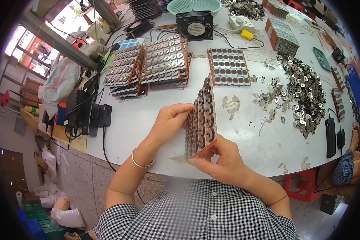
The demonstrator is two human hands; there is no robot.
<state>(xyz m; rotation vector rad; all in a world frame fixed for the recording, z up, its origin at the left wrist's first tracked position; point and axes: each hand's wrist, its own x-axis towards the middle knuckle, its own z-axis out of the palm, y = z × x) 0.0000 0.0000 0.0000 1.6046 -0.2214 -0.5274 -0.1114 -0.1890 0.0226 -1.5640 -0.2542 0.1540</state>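
Both hands — left hand (170, 120), right hand (222, 160) — grip coil tray (202, 118).

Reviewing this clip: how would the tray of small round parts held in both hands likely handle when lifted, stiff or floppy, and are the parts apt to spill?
The tray stands nearly on edge between the left hand and right hand without sagging, so it is probably fairly stiff. Its round parts stay in rows though tilted, so they likely sit snugly. Thin and held by fingertips, it seems light.
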